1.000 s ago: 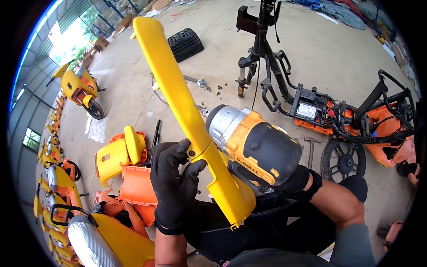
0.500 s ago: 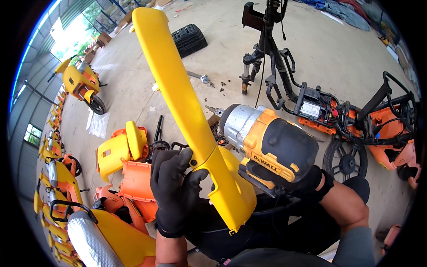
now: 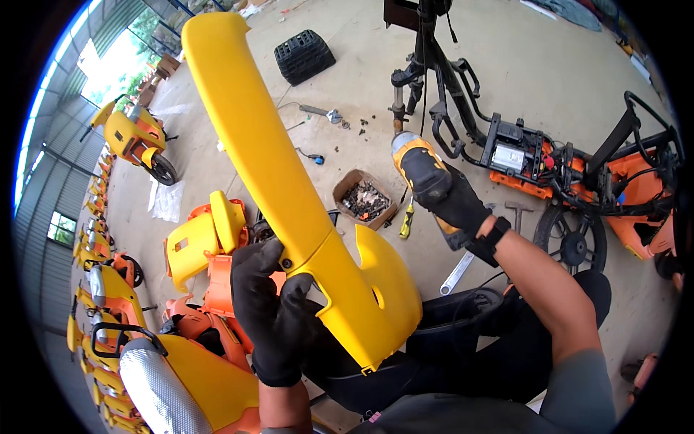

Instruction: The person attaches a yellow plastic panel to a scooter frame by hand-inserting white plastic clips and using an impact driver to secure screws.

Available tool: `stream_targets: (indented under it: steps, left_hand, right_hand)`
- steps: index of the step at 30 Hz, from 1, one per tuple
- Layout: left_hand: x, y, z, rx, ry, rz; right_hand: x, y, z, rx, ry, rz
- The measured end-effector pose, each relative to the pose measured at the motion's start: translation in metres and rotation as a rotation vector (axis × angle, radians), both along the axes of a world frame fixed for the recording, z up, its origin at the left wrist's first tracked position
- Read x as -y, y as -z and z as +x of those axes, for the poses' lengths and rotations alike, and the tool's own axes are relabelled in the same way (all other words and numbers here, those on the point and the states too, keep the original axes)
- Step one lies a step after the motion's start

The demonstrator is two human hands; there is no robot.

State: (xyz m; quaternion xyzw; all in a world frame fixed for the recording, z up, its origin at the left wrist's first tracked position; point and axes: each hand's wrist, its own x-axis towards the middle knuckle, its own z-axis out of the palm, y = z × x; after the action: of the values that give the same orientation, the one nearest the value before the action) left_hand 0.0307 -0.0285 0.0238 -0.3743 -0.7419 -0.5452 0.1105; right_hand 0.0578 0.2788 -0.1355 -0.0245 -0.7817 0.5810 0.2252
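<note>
A long yellow scooter body panel stands tilted in front of me, with a curved fender-like piece at its lower end. My left hand, in a black glove, pinches the panel's edge beside a dark screw, thumb on one side and fingers on the other. In my gloved right hand is a yellow-and-black cordless impact driver, held away from the panel and pointing up and left. Its bit cannot be made out now. Below the driver, a cardboard box of small hardware and a yellow screwdriver lie on the floor.
A stripped scooter frame with a loose wheel occupies the right side. A wrench and a hammer lie nearer. Yellow and orange panels are piled left, beside a scooter. Farther off sits a black crate.
My right hand has carried the driver away from the panel, forward toward the frame, uncovering the hardware box and screwdriver. The panel has shifted slightly left, still in my left hand.
</note>
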Motion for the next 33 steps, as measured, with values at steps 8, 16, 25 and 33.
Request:
stream_targets:
  steps: [8, 16, 25, 33]
  left_hand:
    - [0.011, 0.007, -0.015, -0.005, -0.107, -0.018]
    - [-0.007, 0.008, -0.018, -0.003, -0.195, 0.011]
    - [-0.029, -0.003, -0.016, -0.349, -0.215, -0.209]
    - [-0.046, -0.005, -0.015, -0.331, -0.127, -0.135]
  right_hand:
    - [-0.004, 0.131, -0.003, 0.260, 0.332, 0.102]
    - [-0.001, 0.218, -0.005, 0.027, 0.482, -0.573]
    - [-0.040, 0.318, 0.020, -0.194, 0.324, -1.135]
    - [-0.036, 0.301, 0.078, 0.230, 0.261, -0.669]
